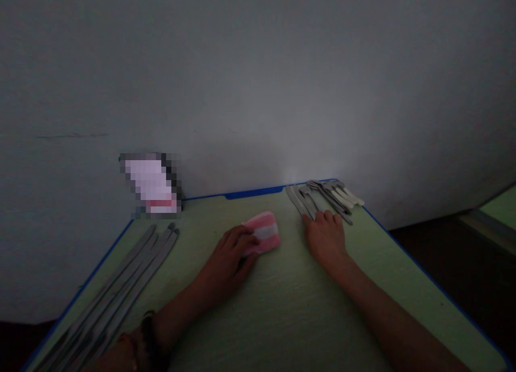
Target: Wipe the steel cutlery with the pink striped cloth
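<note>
Caught both hands down on the pale green surface (pixel 282 307), in dim light, with a bare grey wall (pixel 258 92) close behind the far edge. Found the left hand (pixel 231 251) draped over the near end of a folded pink-and-white cloth (pixel 266 233), fingers bent on top of it and thumb tucked out of sight; could not tell a true grip from a mere press. Placed that cloth near the middle of the far edge, a little short of the blue rim (pixel 253 192), lying flat. Spotted the right hand (pixel 325 238) palm down and open, fingers spread, tips touching the near ends of a pile of cutlery (pixel 327 195) heaped in the far right corner: grey metal pieces and a few pale handles, fanned and overlapping, pointing toward the wall. Saw nothing held in that hand. Noted a bundle of long flat metal strips (pixel 121 278) along the left edge, well apart from both hands, and a blurred-out item (pixel 151 185) at the far left corner. Noted too a dark band (pixel 149 337) on the left wrist. Judged the step in hand as a reach at the pile: cloth pinned under the left, right at the cutlery with no piece singled out. Judged any lift from that heap as calling for a pinch on one handle only, then a clean draw toward the near edge without dragging the overlapping neighbours along.
</note>
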Action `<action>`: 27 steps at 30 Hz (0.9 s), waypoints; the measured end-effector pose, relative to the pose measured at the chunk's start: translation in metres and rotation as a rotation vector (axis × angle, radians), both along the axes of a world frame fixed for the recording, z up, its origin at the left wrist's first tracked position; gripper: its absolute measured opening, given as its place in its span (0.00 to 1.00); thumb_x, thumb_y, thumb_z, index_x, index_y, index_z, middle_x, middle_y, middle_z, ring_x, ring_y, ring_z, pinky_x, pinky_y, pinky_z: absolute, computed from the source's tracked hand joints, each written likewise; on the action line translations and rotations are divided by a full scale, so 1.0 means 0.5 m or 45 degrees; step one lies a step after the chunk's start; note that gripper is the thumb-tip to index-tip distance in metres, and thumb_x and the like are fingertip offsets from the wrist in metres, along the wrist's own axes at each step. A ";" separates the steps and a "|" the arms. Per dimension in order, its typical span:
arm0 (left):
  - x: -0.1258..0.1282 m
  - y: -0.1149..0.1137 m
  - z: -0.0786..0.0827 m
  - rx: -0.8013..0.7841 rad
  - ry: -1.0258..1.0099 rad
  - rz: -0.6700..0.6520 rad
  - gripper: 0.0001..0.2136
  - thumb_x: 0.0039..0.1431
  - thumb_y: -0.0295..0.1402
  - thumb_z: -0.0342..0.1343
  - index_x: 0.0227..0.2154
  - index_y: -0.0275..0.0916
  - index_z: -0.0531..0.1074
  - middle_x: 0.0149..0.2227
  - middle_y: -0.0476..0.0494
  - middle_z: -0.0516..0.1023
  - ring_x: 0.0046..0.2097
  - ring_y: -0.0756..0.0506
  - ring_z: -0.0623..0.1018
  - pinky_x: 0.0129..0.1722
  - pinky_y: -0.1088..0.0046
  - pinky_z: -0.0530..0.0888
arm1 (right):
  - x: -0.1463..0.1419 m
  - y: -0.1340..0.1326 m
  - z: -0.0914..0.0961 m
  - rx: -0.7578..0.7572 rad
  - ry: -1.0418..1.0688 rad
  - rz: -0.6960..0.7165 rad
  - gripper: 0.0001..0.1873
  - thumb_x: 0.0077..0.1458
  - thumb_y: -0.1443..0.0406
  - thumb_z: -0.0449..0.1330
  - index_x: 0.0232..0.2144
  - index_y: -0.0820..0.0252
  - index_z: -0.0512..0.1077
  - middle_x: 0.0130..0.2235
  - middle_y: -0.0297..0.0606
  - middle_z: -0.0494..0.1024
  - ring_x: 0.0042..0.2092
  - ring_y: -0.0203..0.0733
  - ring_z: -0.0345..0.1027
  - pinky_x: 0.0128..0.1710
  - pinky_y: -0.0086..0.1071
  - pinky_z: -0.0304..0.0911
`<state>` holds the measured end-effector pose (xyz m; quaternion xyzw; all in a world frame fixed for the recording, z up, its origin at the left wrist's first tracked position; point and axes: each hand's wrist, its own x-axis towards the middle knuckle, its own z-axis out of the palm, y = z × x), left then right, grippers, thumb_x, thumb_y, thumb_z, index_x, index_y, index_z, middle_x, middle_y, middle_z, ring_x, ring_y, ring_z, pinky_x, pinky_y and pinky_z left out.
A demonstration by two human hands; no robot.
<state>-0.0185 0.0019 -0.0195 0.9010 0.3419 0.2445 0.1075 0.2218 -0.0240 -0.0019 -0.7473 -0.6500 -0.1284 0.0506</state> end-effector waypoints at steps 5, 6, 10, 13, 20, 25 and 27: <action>0.000 0.001 0.002 -0.010 0.021 -0.012 0.10 0.61 0.32 0.48 0.46 0.41 0.65 0.52 0.39 0.64 0.57 0.41 0.61 0.56 0.56 0.63 | 0.004 0.002 -0.004 0.011 -0.009 -0.009 0.18 0.59 0.68 0.46 0.47 0.57 0.70 0.38 0.47 0.74 0.43 0.51 0.60 0.41 0.41 0.45; -0.001 0.001 0.002 -0.012 0.019 -0.011 0.10 0.61 0.32 0.48 0.45 0.41 0.65 0.52 0.39 0.63 0.57 0.41 0.61 0.57 0.56 0.62 | 0.006 0.002 -0.005 0.013 -0.010 -0.013 0.18 0.59 0.68 0.46 0.47 0.57 0.70 0.38 0.47 0.73 0.43 0.51 0.60 0.40 0.41 0.45; 0.000 0.001 0.002 -0.039 0.016 -0.007 0.10 0.61 0.32 0.47 0.46 0.42 0.65 0.52 0.39 0.63 0.58 0.41 0.61 0.57 0.55 0.62 | 0.014 0.004 -0.006 0.041 0.006 -0.003 0.19 0.57 0.69 0.47 0.49 0.57 0.68 0.38 0.46 0.73 0.43 0.51 0.60 0.40 0.41 0.46; 0.002 -0.005 0.002 -0.070 -0.016 -0.002 0.11 0.61 0.32 0.47 0.47 0.42 0.64 0.53 0.39 0.63 0.58 0.41 0.62 0.57 0.56 0.62 | 0.005 0.002 -0.009 0.103 0.072 0.090 0.20 0.57 0.68 0.48 0.52 0.56 0.65 0.39 0.45 0.72 0.44 0.50 0.60 0.42 0.41 0.48; -0.048 0.014 0.033 -0.070 0.005 0.207 0.14 0.61 0.32 0.46 0.49 0.37 0.61 0.52 0.35 0.65 0.55 0.43 0.66 0.55 0.61 0.65 | -0.094 0.005 -0.041 0.136 0.341 0.637 0.25 0.58 0.67 0.48 0.58 0.52 0.56 0.51 0.45 0.65 0.47 0.44 0.59 0.46 0.37 0.55; -0.156 0.088 0.096 -0.347 0.567 0.573 0.12 0.55 0.34 0.53 0.43 0.41 0.70 0.47 0.42 0.73 0.47 0.45 0.73 0.47 0.69 0.69 | -0.145 0.050 -0.050 0.073 0.409 0.788 0.23 0.55 0.70 0.50 0.53 0.48 0.63 0.52 0.41 0.63 0.49 0.43 0.58 0.48 0.38 0.54; -0.198 0.109 0.115 -0.392 0.638 0.691 0.12 0.49 0.33 0.57 0.38 0.39 0.72 0.43 0.42 0.76 0.43 0.44 0.75 0.42 0.70 0.71 | -0.152 0.069 -0.049 0.095 0.466 0.727 0.21 0.56 0.69 0.49 0.51 0.50 0.65 0.51 0.41 0.64 0.49 0.43 0.58 0.48 0.39 0.55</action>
